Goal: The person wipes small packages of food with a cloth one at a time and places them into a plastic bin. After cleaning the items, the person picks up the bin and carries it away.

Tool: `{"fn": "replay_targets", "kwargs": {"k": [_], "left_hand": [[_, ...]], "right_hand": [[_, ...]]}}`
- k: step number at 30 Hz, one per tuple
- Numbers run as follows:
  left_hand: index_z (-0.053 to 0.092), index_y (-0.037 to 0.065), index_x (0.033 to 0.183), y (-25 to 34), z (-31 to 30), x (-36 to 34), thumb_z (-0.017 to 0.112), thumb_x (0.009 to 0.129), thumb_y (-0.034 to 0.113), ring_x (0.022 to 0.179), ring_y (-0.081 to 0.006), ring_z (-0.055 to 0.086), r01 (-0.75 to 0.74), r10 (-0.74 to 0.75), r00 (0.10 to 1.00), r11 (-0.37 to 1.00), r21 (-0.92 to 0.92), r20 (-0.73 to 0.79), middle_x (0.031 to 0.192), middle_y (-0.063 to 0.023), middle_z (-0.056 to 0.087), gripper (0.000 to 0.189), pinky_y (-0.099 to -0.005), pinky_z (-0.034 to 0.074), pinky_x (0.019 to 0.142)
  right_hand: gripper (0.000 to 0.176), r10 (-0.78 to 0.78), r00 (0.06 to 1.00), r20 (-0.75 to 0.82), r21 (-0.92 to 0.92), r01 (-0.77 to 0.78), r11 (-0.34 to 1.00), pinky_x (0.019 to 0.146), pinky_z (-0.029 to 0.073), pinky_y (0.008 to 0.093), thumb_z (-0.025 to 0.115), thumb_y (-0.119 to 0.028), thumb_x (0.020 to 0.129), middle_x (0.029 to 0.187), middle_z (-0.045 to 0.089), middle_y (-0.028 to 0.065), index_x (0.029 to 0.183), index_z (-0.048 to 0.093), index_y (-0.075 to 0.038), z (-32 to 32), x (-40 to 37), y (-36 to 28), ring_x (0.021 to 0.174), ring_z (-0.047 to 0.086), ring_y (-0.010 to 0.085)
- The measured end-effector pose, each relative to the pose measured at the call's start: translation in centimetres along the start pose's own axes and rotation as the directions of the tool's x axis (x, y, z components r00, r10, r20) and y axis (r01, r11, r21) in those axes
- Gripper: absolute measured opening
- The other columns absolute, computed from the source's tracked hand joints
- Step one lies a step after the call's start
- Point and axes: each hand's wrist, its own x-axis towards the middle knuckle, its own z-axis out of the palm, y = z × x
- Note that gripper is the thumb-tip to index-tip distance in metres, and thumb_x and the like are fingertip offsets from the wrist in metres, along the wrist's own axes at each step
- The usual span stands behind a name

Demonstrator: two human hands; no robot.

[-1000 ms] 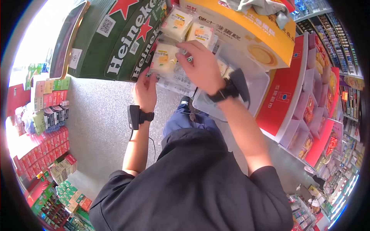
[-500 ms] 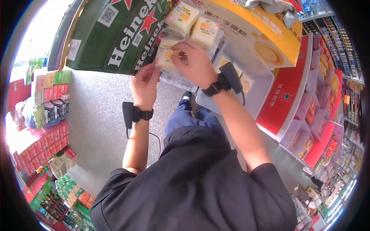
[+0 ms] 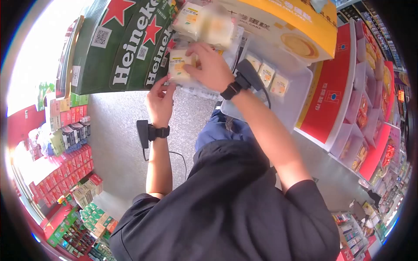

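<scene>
My right hand (image 3: 210, 66) grips a clear-wrapped cake packet (image 3: 178, 63) with a yellow label, holding it up in front of green Heineken cartons (image 3: 126, 43). My left hand (image 3: 159, 101) reaches up under the packet, its fingertips touching the wrapper's lower edge. Two more packets (image 3: 204, 24) of the same kind sit above, blurred. A clear plastic bin (image 3: 295, 101) behind my right wrist holds three further packets (image 3: 266, 77). Both wrists carry a black strap with a small device.
A yellow cake carton (image 3: 296, 30) rests above the bin. Red display shelving (image 3: 348, 95) with snack packs runs along the right. Stacked red and green boxes (image 3: 61, 156) line the left. Grey speckled floor (image 3: 113, 143) lies below, with my blue trouser leg (image 3: 217, 132).
Both hands lifted the packet slightly up and left against the Heineken cartons. The view tilted, exposing more of the bin and the packets inside it.
</scene>
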Motion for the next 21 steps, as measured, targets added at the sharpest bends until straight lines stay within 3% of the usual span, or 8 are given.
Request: {"fn": "replay_targets", "kwargs": {"k": [2, 5, 8, 9, 13, 15, 17, 21], "left_hand": [[0.069, 0.001, 0.118, 0.1, 0.0, -0.1, 0.07, 0.09, 0.014, 0.058, -0.0079, 0.058, -0.034, 0.034, 0.999, 0.999, -0.018, -0.007, 0.081, -0.0059, 0.071, 0.031, -0.0228, 0.047, 0.054], [0.07, 0.002, 0.117, 1.6, 0.6, -1.2, 0.071, 0.089, 0.013, 0.06, -0.0063, 0.058, -0.09, 0.09, 0.996, 0.996, -0.025, 0.003, 0.084, -0.0058, 0.072, 0.03, -0.0219, 0.046, 0.056], [0.071, 0.004, 0.117, 3.6, 2.1, -3.1, 0.072, 0.088, 0.01, 0.066, -0.0048, 0.059, -0.112, 0.114, 0.992, 0.993, -0.032, 0.05, 0.087, -0.0045, 0.072, 0.03, -0.0212, 0.047, 0.058], [0.072, 0.005, 0.116, 4.3, 3.1, -3.7, 0.073, 0.087, 0.009, 0.066, -0.0059, 0.061, -0.151, 0.157, 0.984, 0.986, -0.073, 0.088, 0.087, -0.0049, 0.073, 0.03, -0.022, 0.048, 0.059], [0.07, 0.005, 0.113, 6.5, 8.4, -5.0, 0.072, 0.084, 0.01, 0.065, -0.0119, 0.064, -0.277, 0.229, 0.92, 0.954, 0.113, 0.317, 0.092, -0.0078, 0.075, 0.029, -0.0263, 0.052, 0.062], [0.069, 0.005, 0.107, 4.9, 11.7, -5.0, 0.069, 0.084, 0.021, 0.07, -0.0255, 0.07, -0.412, 0.295, 0.87, 0.874, 0.256, 0.395, 0.094, -0.013, 0.074, 0.027, -0.0381, 0.055, 0.065], [0.067, 0.005, 0.1, 3.9, 14.2, -4.7, 0.065, 0.086, 0.021, 0.085, -0.0369, 0.07, -0.461, 0.229, 0.832, 0.793, 0.4, 0.505, 0.095, -0.0185, 0.072, 0.021, -0.0448, 0.056, 0.072], [0.069, 0.003, 0.1, 4.3, 17.3, -4.6, 0.063, 0.086, 0.015, 0.091, -0.0383, 0.07, -0.462, -0.004, 0.805, 0.625, 0.63, 0.593, 0.095, -0.0201, 0.071, 0.019, -0.0462, 0.057, 0.077]], "right_hand": [[0.032, 0.036, 0.997, 0.071, 0.031, -0.038, 0.999, 0.073, 0.056, 0.0324, 0.074, -0.02, 0.083, 0.123, 0.057, 0.0133, 0.106, 0.059, -0.005, -0.7, -0.1, -0.1, 0.081, 0.066, 0.0229], [0.034, 0.045, 0.998, 0.034, 0.057, -0.047, 0.997, 0.073, 0.056, 0.0311, 0.075, -0.016, 0.083, 0.12, 0.058, 0.0118, 0.11, 0.059, -0.004, -2.2, -1.2, -0.9, 0.08, 0.066, 0.0197], [0.039, 0.156, 0.987, -0.039, 0.269, -0.14, 0.953, 0.074, 0.057, 0.03, 0.076, -0.01, 0.084, 0.119, 0.058, 0.0099, 0.118, 0.059, -0.003, -5.4, -4.3, -1.3, 0.083, 0.066, 0.0164], [0.041, 0.182, 0.981, -0.064, 0.244, -0.162, 0.956, 0.074, 0.057, 0.0296, 0.076, -0.008, 0.084, 0.12, 0.058, 0.0095, 0.121, 0.059, -0.003, -6.7, -5.4, -1.1, 0.084, 0.066, 0.0157], [0.044, 0.288, 0.948, -0.135, 0.174, -0.263, 0.949, 0.074, 0.057, 0.028, 0.075, -0.005, 0.084, 0.116, 0.058, 0.0105, 0.125, 0.06, -0.001, -11.6, -9.8, 1.2, 0.087, 0.067, 0.0175], [0.044, 0.355, 0.925, -0.136, 0.2, -0.325, 0.924, 0.074, 0.057, 0.0273, 0.075, -0.005, 0.083, 0.115, 0.059, 0.0115, 0.125, 0.06, 0.0, -12.6, -12.2, 3.2, 0.087, 0.068, 0.0186], [0.044, 0.425, 0.897, -0.124, 0.263, -0.383, 0.885, 0.073, 0.057, 0.0268, 0.075, -0.003, 0.083, 0.117, 0.058, 0.0118, 0.125, 0.06, 0.001, -12.5, -14.2, 6.1, 0.087, 0.068, 0.0178], [0.045, 0.519, 0.851, -0.076, 0.268, -0.484, 0.833, 0.075, 0.058, 0.0284, 0.075, -0.004, 0.083, 0.121, 0.057, 0.0129, 0.125, 0.059, 0.003, -10.8, -16.6, 10.1, 0.086, 0.069, 0.0199]]}}
